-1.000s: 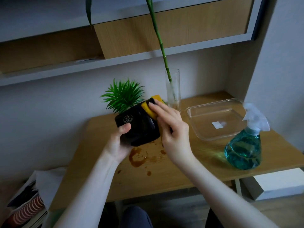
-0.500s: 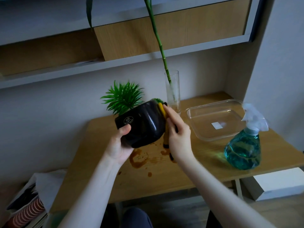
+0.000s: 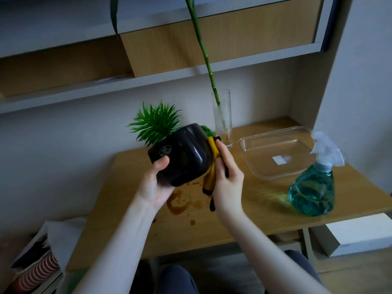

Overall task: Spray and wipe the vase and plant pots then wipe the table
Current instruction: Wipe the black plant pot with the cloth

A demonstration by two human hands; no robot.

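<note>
Overhead, a tilted black plant pot (image 3: pixel 182 153) was gripped by the left hand (image 3: pixel 156 185) above the stained bench (image 3: pixel 244 211), while a yellow cloth (image 3: pixel 211 164) was pinched against it by the right hand (image 3: pixel 228 179).

Dim, cool light throughout; the shelves bow with wide-angle distortion. A soft highlight streaks the black pot (image 3: pixel 182 153), and the spray bottle (image 3: pixel 312 187) throws a greenish glow leftward onto the desk (image 3: pixel 244 213).

One pot (image 3: pixel 182 153), one vase (image 3: pixel 221 117), perhaps.
</note>
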